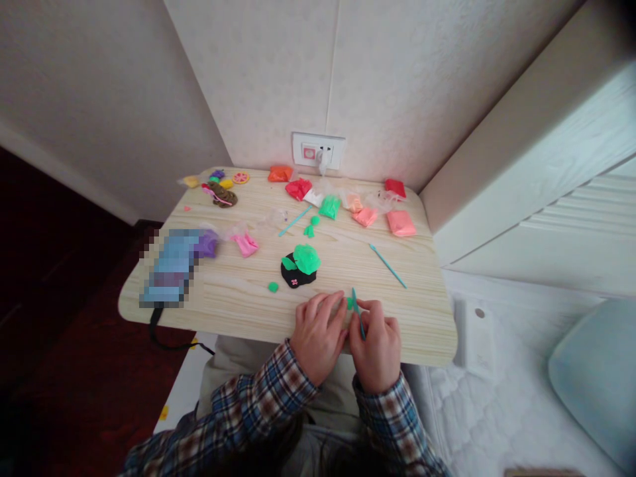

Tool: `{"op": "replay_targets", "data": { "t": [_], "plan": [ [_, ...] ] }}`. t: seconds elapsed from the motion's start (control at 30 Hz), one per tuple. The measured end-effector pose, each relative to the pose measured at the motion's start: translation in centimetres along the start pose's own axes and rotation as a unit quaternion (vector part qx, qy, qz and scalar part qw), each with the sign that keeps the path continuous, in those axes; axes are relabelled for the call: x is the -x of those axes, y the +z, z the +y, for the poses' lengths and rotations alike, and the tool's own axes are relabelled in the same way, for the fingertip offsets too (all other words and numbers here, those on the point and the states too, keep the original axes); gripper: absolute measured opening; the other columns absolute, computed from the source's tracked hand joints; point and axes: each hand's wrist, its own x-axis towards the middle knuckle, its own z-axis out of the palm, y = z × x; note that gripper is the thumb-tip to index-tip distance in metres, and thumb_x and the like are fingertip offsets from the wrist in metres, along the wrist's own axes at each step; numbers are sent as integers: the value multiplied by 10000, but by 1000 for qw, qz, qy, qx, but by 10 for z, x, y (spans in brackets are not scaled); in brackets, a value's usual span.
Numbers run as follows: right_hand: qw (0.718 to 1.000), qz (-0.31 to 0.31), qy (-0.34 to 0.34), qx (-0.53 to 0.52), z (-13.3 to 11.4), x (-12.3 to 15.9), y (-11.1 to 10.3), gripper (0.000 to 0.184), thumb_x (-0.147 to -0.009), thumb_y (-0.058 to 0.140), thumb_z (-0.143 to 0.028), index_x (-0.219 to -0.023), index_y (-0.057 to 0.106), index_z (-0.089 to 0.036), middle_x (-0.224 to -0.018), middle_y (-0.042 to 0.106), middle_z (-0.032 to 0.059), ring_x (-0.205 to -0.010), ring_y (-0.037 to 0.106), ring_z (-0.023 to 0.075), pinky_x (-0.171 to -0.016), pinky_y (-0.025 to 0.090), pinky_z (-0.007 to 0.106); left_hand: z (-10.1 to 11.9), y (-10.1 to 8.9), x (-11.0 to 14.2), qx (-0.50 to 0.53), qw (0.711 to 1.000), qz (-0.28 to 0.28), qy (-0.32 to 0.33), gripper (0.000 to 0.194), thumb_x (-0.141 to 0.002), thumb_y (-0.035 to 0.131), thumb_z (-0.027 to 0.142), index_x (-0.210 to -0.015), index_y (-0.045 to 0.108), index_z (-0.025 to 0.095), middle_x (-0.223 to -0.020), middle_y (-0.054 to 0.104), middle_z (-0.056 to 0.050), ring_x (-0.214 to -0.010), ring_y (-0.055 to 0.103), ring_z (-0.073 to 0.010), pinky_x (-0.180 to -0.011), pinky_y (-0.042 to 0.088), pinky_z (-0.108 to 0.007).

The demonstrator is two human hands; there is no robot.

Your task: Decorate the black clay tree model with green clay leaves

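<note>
Fingers (373,307) of the right hand (376,341) pinched a teal tool (355,305) near the front edge of the table (238,291). Its long axis ran front to rear, angled slightly left, exposed tip toward the rear edge. Fingers of the left hand (318,336) lay together, tips beside a small green piece (350,303) (grip could not be confirmed). A second tool (388,267) lay nearer the right edge.
</note>
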Motion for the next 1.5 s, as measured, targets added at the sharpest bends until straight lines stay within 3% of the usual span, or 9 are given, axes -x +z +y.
{"op": "replay_targets", "data": {
  "t": [0.17, 0.77, 1.17, 1.5],
  "plan": [
    [1000, 21, 12, 11, 2, -2, 0, 103, -856, 430, -219, -910, 506, -173, -489, 531, -59, -480, 502, 142, -648, 346, 276, -3, 0, -2, 0, 1000, 12, -7, 374, -864, 505, 241, -1216, 544, 122, -1285, 531, -125, -1099, 442, -286, -844, 385, -433],
    [1000, -4, 0, -7, -5, -1, 4, 130, -879, 405, -223, -904, 521, -170, -547, 593, -28, -525, 540, 148, -680, 351, 287, 4, 4, -2, -49, 997, 24, -48, 343, -888, 474, 271, -1210, 559, 188, -1284, 531, -110, -1114, 453, -274, -827, 372, -435],
    [999, 21, 29, -30, 7, 0, -6, 214, -896, 414, -327, -971, 530, -164, -490, 498, -64, -472, 476, 129, -627, 338, 273, 0, 0, 0, -31, 999, 20, -34, 382, -879, 467, 281, -1232, 534, 151, -1285, 536, -116, -1106, 449, -279, -837, 364, -440],
    [997, -10, 32, -73, -17, 2, -3, 232, -916, 384, -317, -1003, 534, -163, -537, 540, -50, -506, 497, 129, -659, 343, 276, -12, -7, 5, -55, 998, 29, -27, 395, -906, 418, 294, -1242, 519, 112, -1242, 572, -139, -1092, 480, -271, -851, 358, -430]
  ]
}}
